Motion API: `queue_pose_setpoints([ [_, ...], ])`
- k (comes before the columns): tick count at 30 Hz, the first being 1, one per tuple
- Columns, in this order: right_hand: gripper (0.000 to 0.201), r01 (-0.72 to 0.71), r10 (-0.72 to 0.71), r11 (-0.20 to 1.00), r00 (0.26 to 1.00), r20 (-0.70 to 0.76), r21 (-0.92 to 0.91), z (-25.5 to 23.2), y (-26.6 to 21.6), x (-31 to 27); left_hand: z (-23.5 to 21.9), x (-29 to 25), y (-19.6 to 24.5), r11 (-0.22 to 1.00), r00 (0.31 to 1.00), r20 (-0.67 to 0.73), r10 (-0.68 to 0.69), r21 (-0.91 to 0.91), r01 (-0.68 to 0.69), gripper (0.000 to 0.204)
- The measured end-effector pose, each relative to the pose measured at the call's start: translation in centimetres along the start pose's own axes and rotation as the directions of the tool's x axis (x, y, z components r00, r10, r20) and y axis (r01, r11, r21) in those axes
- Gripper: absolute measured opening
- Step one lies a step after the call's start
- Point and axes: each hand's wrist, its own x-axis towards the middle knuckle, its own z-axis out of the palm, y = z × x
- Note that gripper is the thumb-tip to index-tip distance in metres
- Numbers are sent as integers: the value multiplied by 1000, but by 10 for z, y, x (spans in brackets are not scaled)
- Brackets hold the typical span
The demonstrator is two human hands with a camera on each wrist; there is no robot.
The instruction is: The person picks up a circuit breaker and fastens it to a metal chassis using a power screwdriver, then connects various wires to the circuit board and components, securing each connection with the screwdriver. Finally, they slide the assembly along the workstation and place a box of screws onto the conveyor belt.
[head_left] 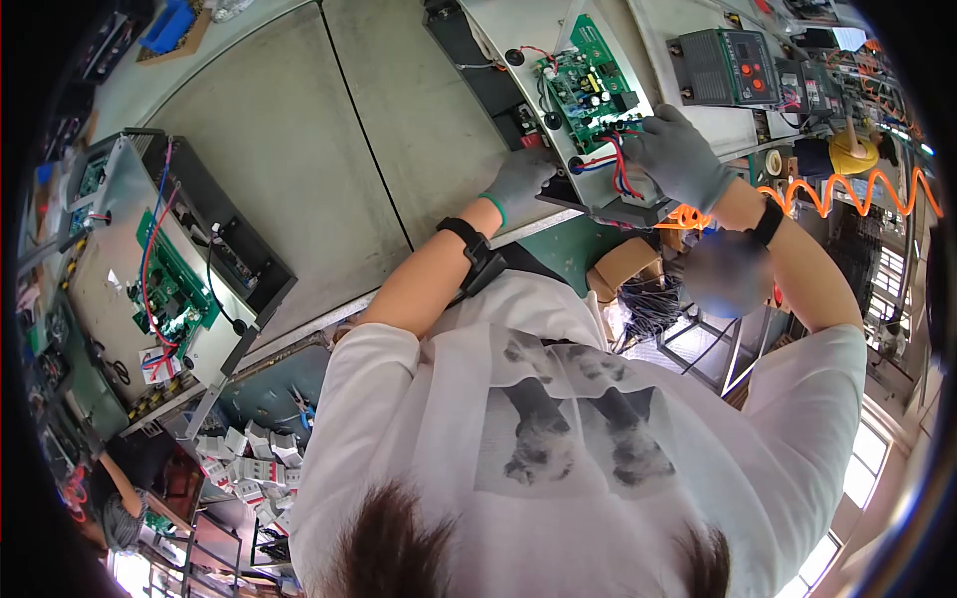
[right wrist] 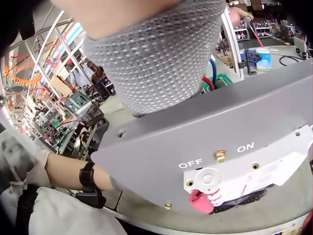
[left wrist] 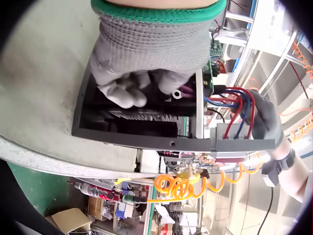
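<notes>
My gloved left hand (head_left: 520, 177) reaches into a dark grey metal housing (left wrist: 122, 140). Its fingers (left wrist: 124, 97) are bent inside, close to a white ring-shaped part (left wrist: 177, 94); what lies between them is hidden. A pale panel (head_left: 488, 28) on the housing carries a green circuit board (head_left: 595, 80). At the board's near end my gloved right hand (head_left: 683, 154) is beside red and blue wires (head_left: 620, 171), its fingertips partly hidden. The wires run to a grey block (left wrist: 228, 131) at the housing's end. In the right wrist view, a red switch handle (right wrist: 200, 201) sits under OFF.
A second housing with a circuit board (head_left: 174, 289) stands at the left. Beyond my right hand is a dark box with orange knobs (head_left: 733, 68). An orange coiled hose (head_left: 847, 191) hangs at the right. A cardboard box (head_left: 624, 265) and black cables (head_left: 648, 307) lie below the table edge.
</notes>
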Motion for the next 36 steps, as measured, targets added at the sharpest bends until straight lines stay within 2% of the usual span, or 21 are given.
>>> queue_pose_setpoints([
  [2, 15, 42, -35, 998, 993, 115, -56, 2, -6, 9, -1, 2, -8, 896, 991, 108, -78, -429, 117, 18],
  [3, 15, -11, 28, 998, 949, 313, -55, -8, -10, 17, -3, -2, -6, 898, 990, 117, -77, -424, 120, 18],
  [5, 16, -11, 29, 998, 945, 324, -58, -8, -10, 15, -7, -10, -1, 988, 986, 135, 99, -130, -81, 19],
  [6, 16, -17, 36, 998, 944, 327, -60, -11, -11, 11, -8, -12, 4, 988, 985, 142, 101, -130, -82, 19],
  [8, 21, 8, -10, 1000, 984, 176, 10, -20, -10, 2, -11, -16, 12, 976, 974, 99, 201, 66, -209, 19],
  [11, 29, 58, -58, 998, 997, -44, 17, -35, -6, -5, -14, -6, -11, 953, 953, -40, 299, 60, -297, 18],
  [14, 34, -88, 79, 992, 993, 92, 88, -30, -7, 0, -22, 4, -35, 963, 963, -126, 238, 163, -217, 16],
  [17, 38, -136, 120, 975, 988, 101, 173, -12, -9, -4, -31, 9, -40, 961, 989, -15, 150, 236, -142, 21],
  [19, 34, -145, 153, 966, 988, -20, 213, -21, -11, -11, -38, 6, -41, 919, 977, -22, 212, 346, -191, 27],
  [20, 31, -255, 310, 918, 940, -146, 304, -30, -14, -17, -41, 5, -39, 867, 962, -30, 271, 442, -231, 32],
  [22, 23, -368, 564, 781, 762, -319, 504, -47, -31, -33, -49, -30, 21, 702, 966, -245, 85, 703, 116, 42],
  [24, 14, -354, 682, 703, 581, -444, 617, -47, -54, -53, -58, -28, 30, 753, 824, -503, 260, 640, 153, 41],
  [25, 12, -410, 736, 668, 488, -470, 620, -38, -70, -64, -62, -25, 39, 743, 826, -488, 283, 656, 132, 41],
  [26, 11, -414, 781, 614, 440, -443, 672, -24, -85, -74, -66, -21, 50, 822, 729, -564, 388, 570, 3, 38],
  [27, 9, -376, 867, 435, 421, -267, 818, -12, -105, -82, -71, -16, 60, 863, 614, -640, 461, 484, -144, 35],
  [29, 19, -447, 897, 248, 440, -30, 860, 20, -132, -84, -84, 24, 46, 819, 582, -609, 538, 542, -189, 29],
  [30, 29, -564, 880, 92, 432, 198, 820, 23, -140, -78, -88, 42, 46, 976, 838, -506, 203, 42, -212, 25],
  [31, 41, -652, 874, 101, 419, 246, 752, 37, -148, -71, -87, 47, 62, 898, 981, -183, -65, -440, -23, 22],
  [32, 46, -697, 874, 78, 392, 288, 713, 47, -152, -62, -72, 47, 71, 801, 980, -193, -44, -593, -81, 13],
  [34, 51, -721, 876, 45, 361, 320, 691, 66, -150, -47, -62, 53, 76, 877, 959, -268, -87, -478, -54, 7],
  [36, 58, -605, 736, -24, 528, 424, 796, 83, -140, -34, -57, 52, 89, 915, 904, -374, -204, -401, 41, 4],
])
